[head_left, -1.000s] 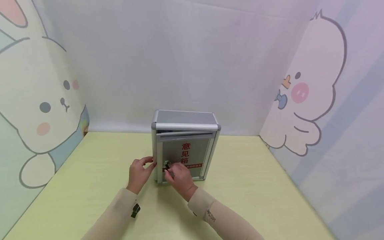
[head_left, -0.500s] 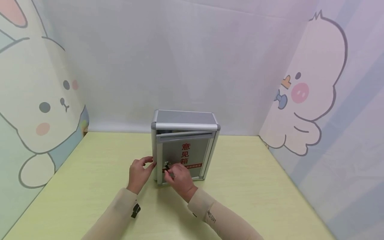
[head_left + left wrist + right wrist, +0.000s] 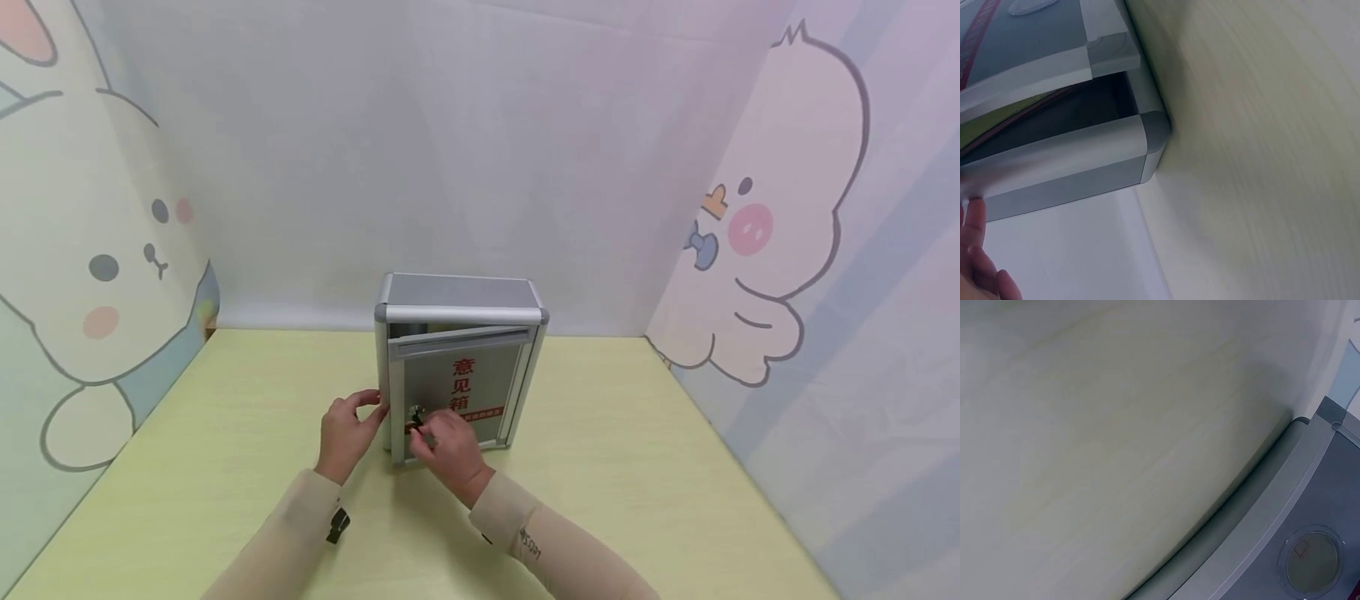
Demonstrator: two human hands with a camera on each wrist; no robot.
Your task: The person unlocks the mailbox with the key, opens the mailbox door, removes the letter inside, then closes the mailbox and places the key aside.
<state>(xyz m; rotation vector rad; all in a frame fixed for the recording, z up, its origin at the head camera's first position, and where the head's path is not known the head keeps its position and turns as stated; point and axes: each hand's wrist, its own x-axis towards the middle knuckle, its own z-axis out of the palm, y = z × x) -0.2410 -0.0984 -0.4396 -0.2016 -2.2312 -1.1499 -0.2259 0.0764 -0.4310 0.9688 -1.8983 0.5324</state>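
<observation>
A silver metal box [image 3: 459, 293] with red characters on its front stands upright on a yellow-green table [image 3: 637, 467]. Its door [image 3: 491, 383] hangs slightly ajar on the left side, and the left wrist view shows the dark gap under the door [image 3: 1035, 37] at the box's corner [image 3: 1144, 134]. My right hand [image 3: 423, 433] pinches a key [image 3: 417, 414] in the door's lock. The fingertips of my left hand [image 3: 377, 407] rest against the box's left wall; fingers [image 3: 974, 244] show beside it.
Pale panels with a cartoon rabbit [image 3: 105, 275] and a chick [image 3: 780, 225] wall in the table on the left, back and right. Bare tabletop [image 3: 1116, 425] lies beside the box frame [image 3: 1272, 519]. A round disc [image 3: 1310, 559] sits in the grey panel.
The door has swung a little further out at its left edge while my right hand stays on the key. My left hand has hardly moved.
</observation>
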